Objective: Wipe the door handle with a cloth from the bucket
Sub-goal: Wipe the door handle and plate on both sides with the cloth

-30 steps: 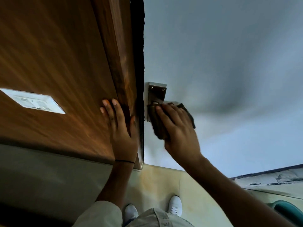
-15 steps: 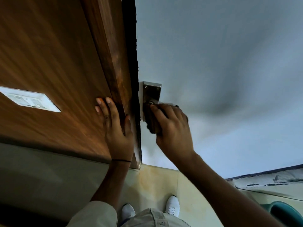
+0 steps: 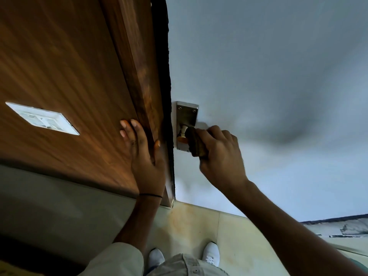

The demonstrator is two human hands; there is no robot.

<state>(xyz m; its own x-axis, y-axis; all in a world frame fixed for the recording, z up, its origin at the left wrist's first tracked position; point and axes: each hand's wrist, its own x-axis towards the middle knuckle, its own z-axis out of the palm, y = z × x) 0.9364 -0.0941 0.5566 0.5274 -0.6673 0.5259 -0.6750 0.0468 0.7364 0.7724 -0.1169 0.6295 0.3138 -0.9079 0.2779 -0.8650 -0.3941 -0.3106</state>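
A metal door handle with a rectangular backplate point(image 3: 187, 114) sits on the pale grey door point(image 3: 268, 76), close to its left edge. My right hand point(image 3: 219, 154) is closed around a dark brown cloth point(image 3: 196, 143) wrapped over the lever, just right of the handle's neck. The lever itself is hidden under cloth and fingers. My left hand point(image 3: 144, 154) lies flat with fingers spread on the brown wooden door frame point(image 3: 137, 76), holding nothing. No bucket is in view.
A white switch plate point(image 3: 42, 118) is set in the wooden panel point(image 3: 59, 66) at left. Beige floor tiles point(image 3: 199, 226) and my white shoes point(image 3: 211, 253) show below. A teal rim point(image 3: 358, 262) peeks in at the bottom right corner.
My right hand with the cloth has slid rightward and down along the lever, uncovering the handle's neck and more of the backplate. The left hand stays on the frame.
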